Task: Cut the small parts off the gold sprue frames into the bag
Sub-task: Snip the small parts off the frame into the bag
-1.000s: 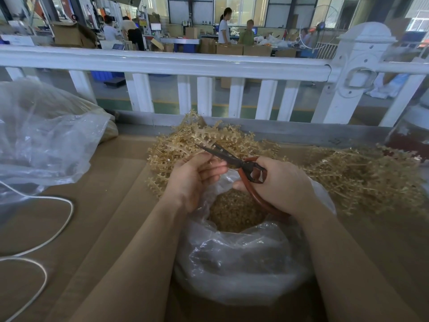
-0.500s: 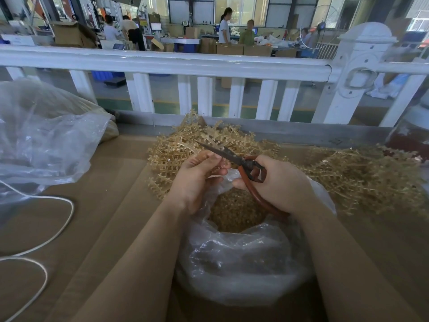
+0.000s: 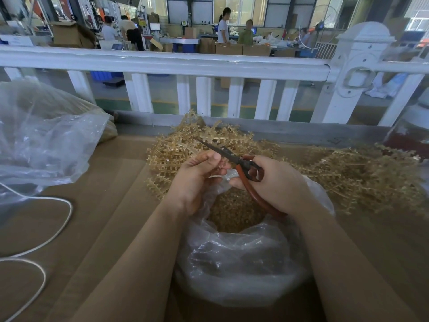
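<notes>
Gripping the red-handled scissors [image 3: 234, 158], the right hand [image 3: 276, 184] is curling its fingers through the loops just above the bag [image 3: 243, 259] mouth, blades pointing away over the near sprue pile [image 3: 176, 149]. The left hand [image 3: 197, 180] is pinching something small beside the blades, directly above the bag; what it is holding is too hidden to make out. Cut gold parts [image 3: 232, 212] are lying inside the bag; more frames [image 3: 362, 175] are sitting right of the bag.

White railing [image 3: 162, 62], factory floor beyond, cardboard boxes [image 3: 228, 48], bright windows [image 3: 239, 8], perhaps workbenches [image 3: 180, 40]
</notes>
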`<state>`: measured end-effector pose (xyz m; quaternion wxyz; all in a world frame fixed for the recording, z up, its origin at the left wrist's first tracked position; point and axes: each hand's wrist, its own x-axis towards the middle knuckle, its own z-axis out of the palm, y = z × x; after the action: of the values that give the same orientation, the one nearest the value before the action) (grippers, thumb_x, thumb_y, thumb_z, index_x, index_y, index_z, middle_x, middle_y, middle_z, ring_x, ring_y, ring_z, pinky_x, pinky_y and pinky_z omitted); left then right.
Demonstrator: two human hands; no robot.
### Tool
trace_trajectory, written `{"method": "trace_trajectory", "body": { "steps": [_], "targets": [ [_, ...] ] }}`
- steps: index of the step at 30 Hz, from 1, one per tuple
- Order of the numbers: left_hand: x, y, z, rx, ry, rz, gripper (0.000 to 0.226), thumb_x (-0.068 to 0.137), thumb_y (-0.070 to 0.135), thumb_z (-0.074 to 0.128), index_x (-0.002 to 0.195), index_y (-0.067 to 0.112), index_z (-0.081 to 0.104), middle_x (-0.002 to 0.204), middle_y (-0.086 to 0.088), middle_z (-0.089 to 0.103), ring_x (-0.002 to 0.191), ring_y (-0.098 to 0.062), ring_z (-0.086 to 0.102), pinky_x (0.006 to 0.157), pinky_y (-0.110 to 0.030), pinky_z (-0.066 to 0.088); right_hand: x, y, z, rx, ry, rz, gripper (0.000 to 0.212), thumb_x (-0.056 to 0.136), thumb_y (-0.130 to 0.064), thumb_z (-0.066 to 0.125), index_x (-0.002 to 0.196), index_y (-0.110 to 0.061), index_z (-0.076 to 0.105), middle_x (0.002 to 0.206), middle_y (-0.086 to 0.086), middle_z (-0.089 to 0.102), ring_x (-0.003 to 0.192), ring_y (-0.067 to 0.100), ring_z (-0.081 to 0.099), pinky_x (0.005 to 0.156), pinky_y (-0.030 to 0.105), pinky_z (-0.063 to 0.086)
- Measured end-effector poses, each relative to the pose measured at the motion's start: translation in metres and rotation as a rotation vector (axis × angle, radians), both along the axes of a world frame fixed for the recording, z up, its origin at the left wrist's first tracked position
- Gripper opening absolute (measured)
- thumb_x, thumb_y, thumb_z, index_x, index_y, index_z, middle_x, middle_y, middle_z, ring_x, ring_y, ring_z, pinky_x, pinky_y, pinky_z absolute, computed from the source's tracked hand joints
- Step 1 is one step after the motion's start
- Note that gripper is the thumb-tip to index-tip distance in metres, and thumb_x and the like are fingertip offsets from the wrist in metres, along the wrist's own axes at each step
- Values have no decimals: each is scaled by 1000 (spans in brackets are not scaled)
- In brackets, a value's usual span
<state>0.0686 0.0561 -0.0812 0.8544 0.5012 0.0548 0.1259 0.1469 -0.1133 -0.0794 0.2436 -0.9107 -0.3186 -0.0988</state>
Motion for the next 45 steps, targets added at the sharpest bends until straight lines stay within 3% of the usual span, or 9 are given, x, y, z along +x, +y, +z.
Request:
{"method": "trace_trajectory", "body": {
  "steps": [9,14,17,22,26,33,36,45],
  "targets": [
    [0,3,0,38,-2,-39,13,79,21,68,70,23,76,75,-1,71,66,-8,63,59,-19,51,1,0,0,17,-7,-12,74,57,-102,36,81,-35,54,70,-18,60,64,0,56,53,23,39],
    [4,4,-3,40,-43,91,30,91,3,61,69,20,70,70,-1,67,66,-12,63,61,-23,51,2,0,0,3,-7,-11,83,48,-108,26,79,-35,52,70,-19,59,64,-1,55,51,21,37],
    [5,5,-3,61,-69,166,21,92,2,61,76,15,68,70,-2,69,68,-11,65,66,-23,52,2,-1,-1,4,3,-4,87,47,-109,25,78,-33,54,69,-15,61,63,1,57,51,22,42],
    [7,4,-4,95,-63,200,37,91,1,63,61,20,73,64,0,67,61,-8,62,63,-19,53,1,-1,-1,1,5,11,84,48,-108,25,78,-35,53,68,-16,60,63,0,56,51,21,39],
    [9,4,-6,93,-52,206,31,91,0,62,66,16,69,63,-1,65,59,-6,60,61,-18,51,1,-1,-2,-3,4,16,84,47,-108,24,75,-34,53,66,-16,59,61,1,56,51,21,38],
    [10,5,-6,95,-54,195,29,92,2,62,68,17,68,63,0,65,60,-5,59,61,-16,50,0,-1,-1,-23,-50,19,81,58,-104,29,96,-37,56,74,-21,59,66,-4,53,54,16,34],
    [10,4,-6,91,-50,195,28,92,2,62,69,17,68,64,1,66,60,-4,60,62,-16,50,0,-1,-1,-26,-71,-1,74,62,-101,35,93,-37,55,72,-20,59,65,-3,53,53,17,35],
    [8,5,-6,82,-58,160,35,93,5,63,63,20,72,67,2,68,62,-4,61,63,-16,51,-1,0,-1,-6,-35,1,76,53,-106,30,73,-35,49,62,-17,56,59,-2,53,50,20,35]
  ]
}}
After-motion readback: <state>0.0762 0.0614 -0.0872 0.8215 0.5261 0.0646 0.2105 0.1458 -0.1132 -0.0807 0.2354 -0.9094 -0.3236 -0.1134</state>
